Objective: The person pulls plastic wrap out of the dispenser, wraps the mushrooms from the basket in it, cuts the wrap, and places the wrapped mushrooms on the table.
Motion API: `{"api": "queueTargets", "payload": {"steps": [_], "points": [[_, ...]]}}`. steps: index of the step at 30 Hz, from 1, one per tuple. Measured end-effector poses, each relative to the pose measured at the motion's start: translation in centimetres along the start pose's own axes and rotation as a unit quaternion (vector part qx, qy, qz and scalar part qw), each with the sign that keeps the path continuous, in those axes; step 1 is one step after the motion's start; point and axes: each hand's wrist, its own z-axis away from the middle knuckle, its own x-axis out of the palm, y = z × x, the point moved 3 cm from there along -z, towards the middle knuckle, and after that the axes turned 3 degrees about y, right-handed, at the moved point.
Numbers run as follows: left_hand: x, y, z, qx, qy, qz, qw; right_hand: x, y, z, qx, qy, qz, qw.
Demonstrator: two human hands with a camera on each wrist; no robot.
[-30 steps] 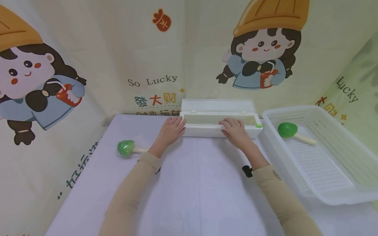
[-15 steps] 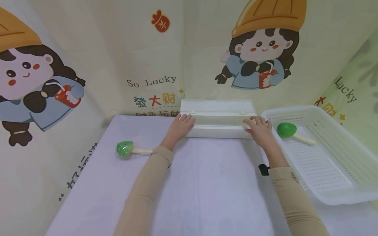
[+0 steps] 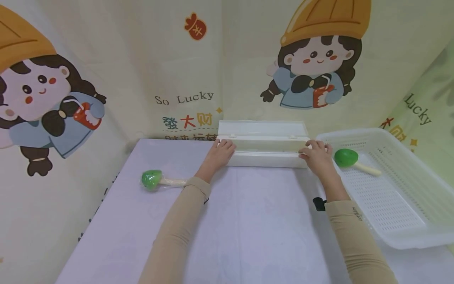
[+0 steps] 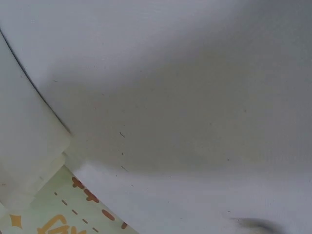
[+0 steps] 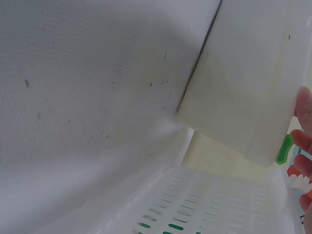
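Note:
A long white box (image 3: 267, 160) stands at the far edge of the table, its hinged lid (image 3: 262, 128) raised at the back. My left hand (image 3: 220, 153) grips its left end, fingers over the rim. At the right end my right hand (image 3: 318, 157) holds the corner, thumb toward the front and fingers bent over the rim. In the right wrist view, the fingertips (image 5: 304, 141) are beside a green tab (image 5: 284, 149) on the box. The left wrist view shows the box end (image 4: 29, 131) and shadowed table, with the hand mostly out of frame.
Left of my left forearm lies a green-headed maraca (image 3: 151, 180) in clear plastic wrap. A second green maraca (image 3: 346, 157) lies inside the white perforated basket (image 3: 418, 243), close to my right arm. A printed cloth (image 3: 241, 71) hangs directly behind the table.
My right hand has slid right from the box's front rim to its right end, uncovering the front. My left hand has shifted slightly right along the left end. The box has barely moved.

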Motion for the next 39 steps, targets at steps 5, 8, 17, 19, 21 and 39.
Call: {"api": "queueTargets", "payload": {"steps": [5, 8, 17, 19, 21, 39], "points": [[0.1, 0.2, -0.1, -0.007, -0.032, 0.023, 0.9992, -0.1, 0.0, -0.1, 0.011, -0.007, 0.007, 0.9999], [0.0, 0.3, 0.0, -0.011, -0.031, 0.040, 0.9987, -0.2, 0.0, -0.2, 0.023, -0.014, 0.011, 0.9996], [0.0, 0.0, 0.3, -0.019, 0.015, 0.054, 0.9982, -0.5, -0.1, -0.4, 0.047, -0.007, 0.001, 0.9989], [0.0, 0.0, 0.4, -0.019, 0.025, 0.059, 0.9978, -0.5, -0.2, -0.4, 0.049, -0.001, -0.002, 0.9988], [0.0, 0.0, 0.4, -0.019, 0.032, 0.064, 0.9972, -0.5, -0.2, -0.3, 0.049, 0.006, -0.005, 0.9988], [0.4, 0.9, 1.4, 0.016, 0.208, -0.050, 0.9768, 0.3, -0.2, 0.4, -0.006, 0.111, -0.002, 0.9938]]}}
